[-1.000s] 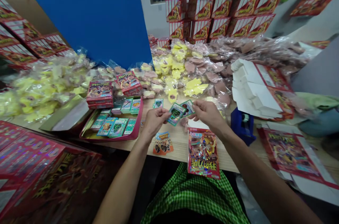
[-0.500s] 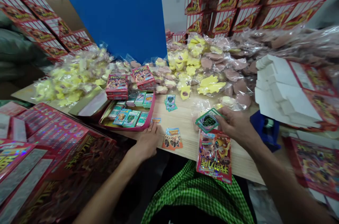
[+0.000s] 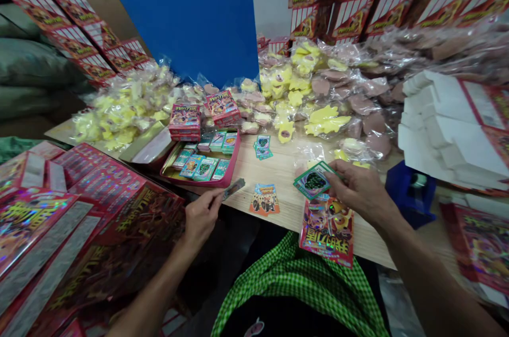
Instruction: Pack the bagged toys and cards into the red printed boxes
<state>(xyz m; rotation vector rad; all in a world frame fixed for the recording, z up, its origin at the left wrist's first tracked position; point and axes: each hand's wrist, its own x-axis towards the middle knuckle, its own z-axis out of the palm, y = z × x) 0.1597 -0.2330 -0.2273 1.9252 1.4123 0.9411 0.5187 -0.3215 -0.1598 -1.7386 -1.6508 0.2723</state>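
My left hand [image 3: 202,216] pinches a small card [image 3: 234,188] at its end, holding it tilted just off the table's front edge. Between thumb and fingers, my right hand [image 3: 356,183] grips a few green-bordered cards [image 3: 312,180] above a red printed packet [image 3: 326,228]. That packet lies partly over the table edge. A pink-rimmed tin [image 3: 234,159] of sorted card stacks stands beyond my left hand. Between the hands lie some orange cards [image 3: 264,200], and farther back a small group of green cards [image 3: 263,147].
Bagged yellow and pink pieces [image 3: 326,120] heap along the table's back. Red boxes [image 3: 185,120] sit behind the tin. White folded cartons [image 3: 441,124] and a blue holder [image 3: 411,193] stand at right. Large red printed boxes [image 3: 131,220] fill the left, and a blue panel [image 3: 183,13] rises behind.
My left hand has lifted a card from the table beside the tin and drawn it back toward me. My right hand still holds its cards. The whole view has shifted slightly.
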